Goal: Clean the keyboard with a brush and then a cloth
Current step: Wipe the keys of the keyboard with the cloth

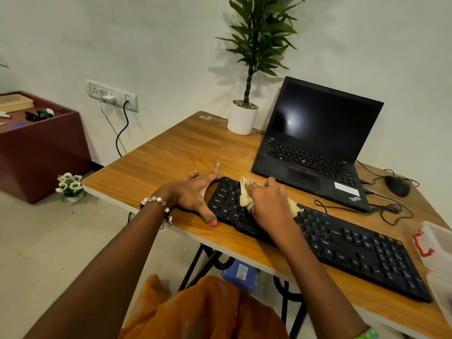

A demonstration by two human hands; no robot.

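A long black keyboard [342, 243] lies slantwise along the front of the wooden desk [171, 152]. My right hand [269, 201] presses a crumpled beige cloth [244, 195] onto the keys at the keyboard's left end; part of the cloth also shows at the far side of the hand. My left hand [195, 194] rests flat with fingers spread against the keyboard's left edge, thumb along its front corner. No brush is in view.
An open black laptop [315, 145] stands behind the keyboard, with a mouse [397, 185] and loose cables to its right. A potted plant [243, 118] sits at the back. A clear plastic box [440, 253] with a red clasp is at the right edge.
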